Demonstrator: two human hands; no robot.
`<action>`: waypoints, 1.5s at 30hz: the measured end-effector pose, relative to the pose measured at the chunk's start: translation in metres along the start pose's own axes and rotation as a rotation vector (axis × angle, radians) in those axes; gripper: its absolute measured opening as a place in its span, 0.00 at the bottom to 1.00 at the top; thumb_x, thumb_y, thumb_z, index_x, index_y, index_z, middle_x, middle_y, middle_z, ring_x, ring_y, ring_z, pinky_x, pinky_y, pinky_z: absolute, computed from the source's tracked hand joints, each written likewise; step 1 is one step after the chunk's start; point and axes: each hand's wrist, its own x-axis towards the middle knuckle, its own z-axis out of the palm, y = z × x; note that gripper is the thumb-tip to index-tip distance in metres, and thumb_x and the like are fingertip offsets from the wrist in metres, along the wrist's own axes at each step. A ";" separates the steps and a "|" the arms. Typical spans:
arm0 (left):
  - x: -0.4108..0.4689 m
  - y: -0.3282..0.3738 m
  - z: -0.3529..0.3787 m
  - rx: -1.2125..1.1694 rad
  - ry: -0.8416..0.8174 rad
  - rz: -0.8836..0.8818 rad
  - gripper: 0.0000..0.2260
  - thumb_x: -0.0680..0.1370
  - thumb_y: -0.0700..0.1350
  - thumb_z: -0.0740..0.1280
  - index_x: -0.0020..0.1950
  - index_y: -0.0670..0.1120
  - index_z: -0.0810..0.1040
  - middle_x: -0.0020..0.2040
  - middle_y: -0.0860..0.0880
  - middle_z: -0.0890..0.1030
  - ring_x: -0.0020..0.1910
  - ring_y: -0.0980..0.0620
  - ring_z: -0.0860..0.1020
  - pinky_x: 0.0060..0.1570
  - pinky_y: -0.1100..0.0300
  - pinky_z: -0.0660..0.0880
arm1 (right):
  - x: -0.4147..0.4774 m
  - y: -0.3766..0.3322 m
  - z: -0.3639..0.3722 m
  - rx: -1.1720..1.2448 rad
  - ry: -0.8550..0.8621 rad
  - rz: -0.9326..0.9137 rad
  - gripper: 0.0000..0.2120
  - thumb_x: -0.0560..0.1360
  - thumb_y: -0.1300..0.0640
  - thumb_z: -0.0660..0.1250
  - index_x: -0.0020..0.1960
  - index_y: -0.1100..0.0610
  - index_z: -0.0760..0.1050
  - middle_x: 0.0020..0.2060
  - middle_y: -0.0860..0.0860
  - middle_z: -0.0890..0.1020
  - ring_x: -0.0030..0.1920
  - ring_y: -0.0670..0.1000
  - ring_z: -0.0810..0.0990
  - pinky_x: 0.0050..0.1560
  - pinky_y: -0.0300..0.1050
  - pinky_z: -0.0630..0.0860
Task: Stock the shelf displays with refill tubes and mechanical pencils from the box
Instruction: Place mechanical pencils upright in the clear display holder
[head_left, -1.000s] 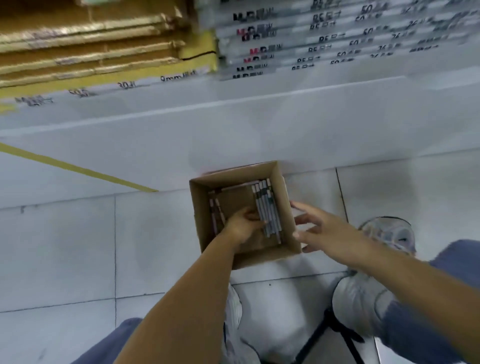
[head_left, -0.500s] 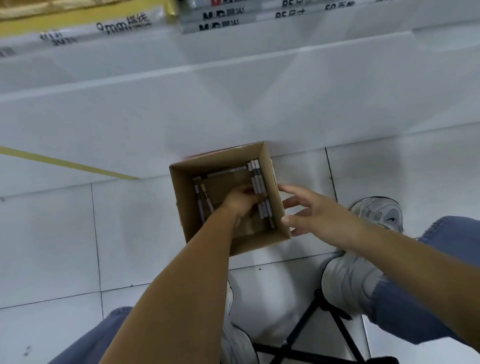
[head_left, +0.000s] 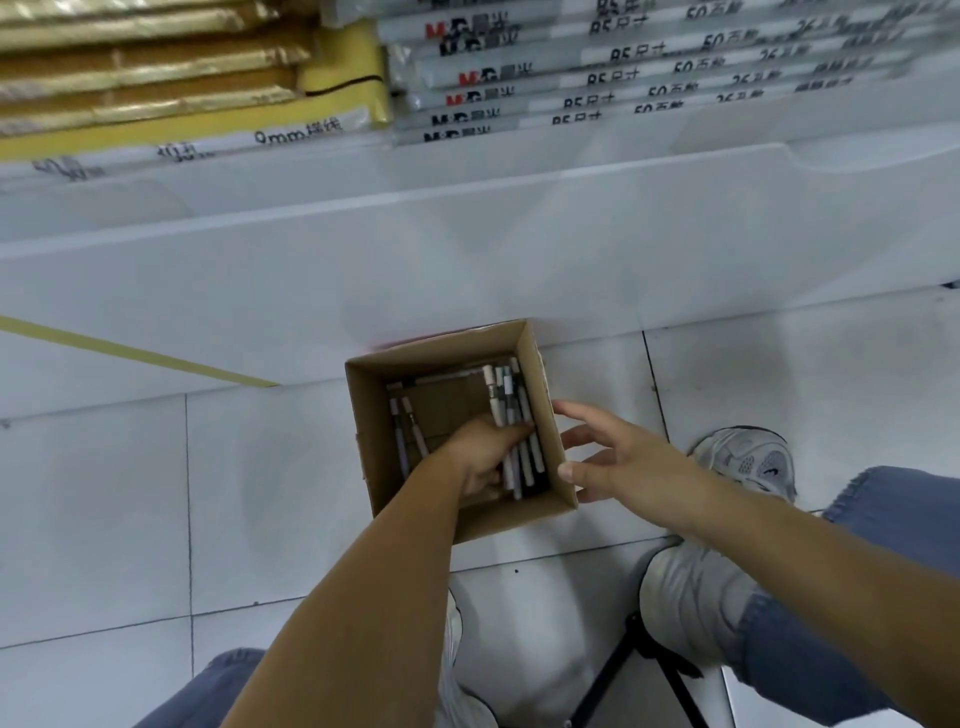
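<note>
Here, seen from the head cam: cardboard box (head_left: 366, 415) sits on tiled floor (head_left: 104, 493), its far wall against the white shelf base (head_left: 467, 249). L hand (head_left: 478, 452) is inside the box, fingers curled round a bundle of mech. pencils (head_left: 511, 395) lying along the R wall. R hand (head_left: 623, 462) hovers outside, just beside that wall, fingers spread, holding nothing. Two loose pencils (head_left: 402, 431) lie by the L wall.

Tile floor (head_left: 104, 493): cardboard box (head_left: 545, 415) on it, beside sneaker (head_left: 748, 457).

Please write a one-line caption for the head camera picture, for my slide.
Left hand grips pencils in a cardboard box on the floor; right hand open beside it.
</note>
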 end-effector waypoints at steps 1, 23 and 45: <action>-0.002 0.001 0.002 0.031 -0.001 0.016 0.06 0.83 0.44 0.63 0.52 0.46 0.79 0.53 0.41 0.83 0.57 0.41 0.81 0.64 0.44 0.75 | 0.001 0.001 0.000 0.002 0.003 -0.001 0.27 0.76 0.57 0.70 0.54 0.24 0.67 0.55 0.44 0.76 0.46 0.45 0.83 0.42 0.36 0.79; -0.306 0.116 0.020 0.297 -0.037 0.750 0.09 0.83 0.46 0.64 0.48 0.43 0.78 0.38 0.48 0.81 0.33 0.53 0.76 0.38 0.58 0.75 | -0.113 -0.182 0.041 0.263 0.344 -0.731 0.15 0.77 0.59 0.67 0.62 0.47 0.71 0.37 0.52 0.84 0.34 0.47 0.82 0.35 0.38 0.77; -0.426 0.277 0.084 0.046 0.236 1.342 0.08 0.83 0.50 0.63 0.58 0.47 0.76 0.32 0.54 0.78 0.25 0.55 0.68 0.27 0.61 0.70 | -0.261 -0.414 -0.063 -0.220 0.845 -1.590 0.21 0.77 0.62 0.67 0.59 0.39 0.64 0.47 0.46 0.84 0.48 0.46 0.83 0.48 0.47 0.81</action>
